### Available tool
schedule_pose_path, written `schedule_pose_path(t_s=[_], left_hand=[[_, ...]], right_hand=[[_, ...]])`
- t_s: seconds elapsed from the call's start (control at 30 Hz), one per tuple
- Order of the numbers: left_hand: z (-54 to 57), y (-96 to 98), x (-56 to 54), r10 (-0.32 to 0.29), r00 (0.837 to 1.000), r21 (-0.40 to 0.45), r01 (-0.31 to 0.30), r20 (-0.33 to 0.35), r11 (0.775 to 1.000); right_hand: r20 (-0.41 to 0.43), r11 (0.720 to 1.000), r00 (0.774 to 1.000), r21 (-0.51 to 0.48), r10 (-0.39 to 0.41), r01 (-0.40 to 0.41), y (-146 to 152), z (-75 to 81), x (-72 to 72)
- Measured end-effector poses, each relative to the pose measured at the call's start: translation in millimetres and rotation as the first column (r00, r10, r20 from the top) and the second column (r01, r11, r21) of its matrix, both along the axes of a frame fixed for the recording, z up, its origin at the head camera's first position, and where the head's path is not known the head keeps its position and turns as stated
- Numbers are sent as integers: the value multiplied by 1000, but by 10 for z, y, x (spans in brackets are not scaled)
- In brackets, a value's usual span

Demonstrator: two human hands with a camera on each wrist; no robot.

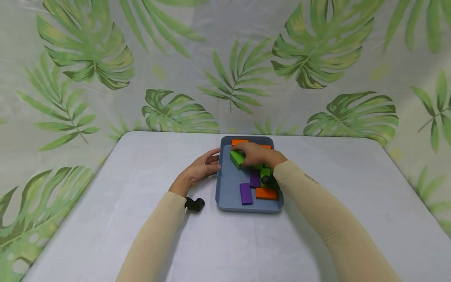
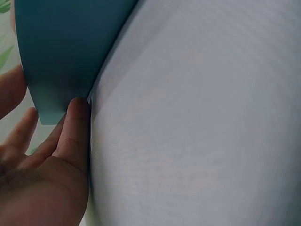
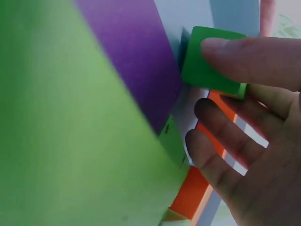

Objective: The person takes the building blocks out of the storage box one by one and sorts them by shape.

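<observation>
A blue-grey tray [image 1: 227, 192] holds green, purple and orange rectangular blocks. Inside it, near the far end, my right hand [image 1: 255, 153] pinches a green block [image 1: 237, 159], which looks tilted in the head view. The right wrist view shows the thumb laid across one face of that green block [image 3: 207, 73], with the other fingers loosely bent. My left hand [image 1: 202, 169] is at the tray's left side, fingers extended and touching the outer wall [image 2: 66, 56] seen in the left wrist view. The right hand and wrist hide part of the tray's contents.
Two purple blocks [image 1: 246, 194] and an orange block [image 1: 266, 193] lie toward the tray's near end, beside another green block [image 1: 265, 174]. Orange blocks [image 1: 240, 141] sit at the far end. The tray stands on a white-covered table [image 1: 158, 156] before a leaf-patterned cloth [image 1: 232, 78].
</observation>
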State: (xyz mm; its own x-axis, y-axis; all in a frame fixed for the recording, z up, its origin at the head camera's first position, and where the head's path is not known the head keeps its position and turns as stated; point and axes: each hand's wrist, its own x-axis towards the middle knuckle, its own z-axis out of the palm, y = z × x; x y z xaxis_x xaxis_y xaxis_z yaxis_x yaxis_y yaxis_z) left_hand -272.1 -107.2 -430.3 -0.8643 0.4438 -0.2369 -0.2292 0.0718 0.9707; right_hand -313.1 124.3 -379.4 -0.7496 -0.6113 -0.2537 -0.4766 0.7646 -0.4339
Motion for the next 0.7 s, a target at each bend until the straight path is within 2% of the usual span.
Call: schedule_pose_path(t_s=[0.23, 0.5, 0.7], left_hand=[[-5, 14, 5, 17, 1000, 24, -17, 3, 1000], [28, 20, 25, 2, 1000, 32, -2, -6, 999], [29, 19, 31, -5, 1000, 17, 5, -18, 1000]], right_hand=[[-28, 998, 999, -61, -26, 24, 75, 65, -14], [29, 985, 996, -150, -83, 86, 298, 237, 67], [40, 975, 995, -203, -89, 95, 519, 331, 112]])
